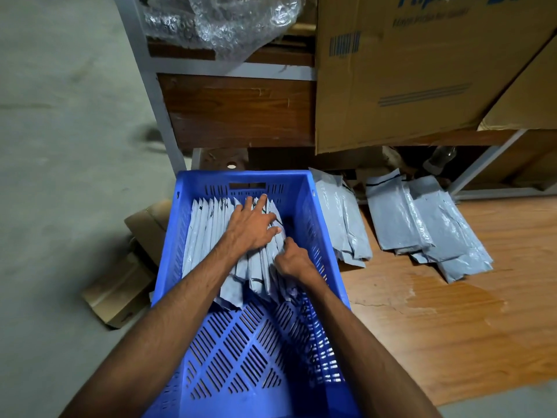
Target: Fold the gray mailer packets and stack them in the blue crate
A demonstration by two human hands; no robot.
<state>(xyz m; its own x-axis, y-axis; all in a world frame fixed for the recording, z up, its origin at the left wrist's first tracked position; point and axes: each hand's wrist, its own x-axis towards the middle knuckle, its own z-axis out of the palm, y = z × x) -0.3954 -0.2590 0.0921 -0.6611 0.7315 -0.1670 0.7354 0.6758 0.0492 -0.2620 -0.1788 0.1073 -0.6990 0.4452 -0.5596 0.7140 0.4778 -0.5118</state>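
A blue slatted crate (304, 188) stands on the floor in front of me. Several folded gray mailer packets (208, 230) stand on edge in a row across its far half. My left hand (251, 226) lies flat on top of the row with its fingers spread, pressing the packets toward the left. At the row's right end my right hand (292, 260) has its fingers curled around the last folded packet (278, 233). The near half of the crate shows its bare slatted bottom.
Two piles of unfolded gray mailers (346, 224) (428, 224) lie on the wooden board right of the crate. Flattened cardboard (120, 294) lies left of it. A metal rack (238, 113) with wood panels, bubble wrap and a big cardboard box (422, 70) stands behind.
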